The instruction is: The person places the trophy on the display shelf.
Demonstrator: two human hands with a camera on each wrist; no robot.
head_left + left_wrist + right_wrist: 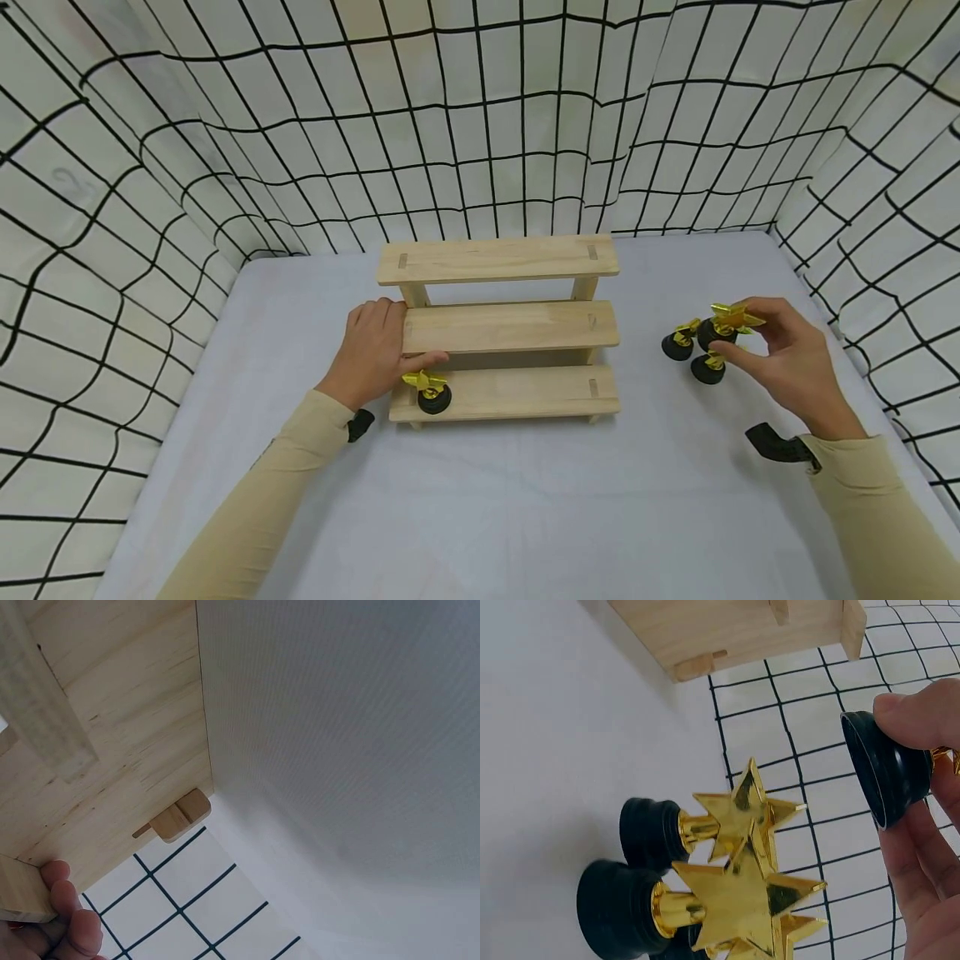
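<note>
Right of the shelf [510,327], trophies [677,346] are standing on cloth [510,500]; your left hand [371,354] is gripping it, right hand [798,367] pinching another trophy [889,772].

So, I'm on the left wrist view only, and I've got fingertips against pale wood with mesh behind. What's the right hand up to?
Observer: The right hand is pinching a black-based trophy between thumb and fingers.

Operator: Ok. Is anything sitting on the wooden stand?

Observer: Yes, a gold-star trophy is on the bottom shelf, near its left end.

Operator: And are there others waiting somewhere?

Observer: There are; more trophies stand grouped on the white table, off to the right of the stand.
</note>
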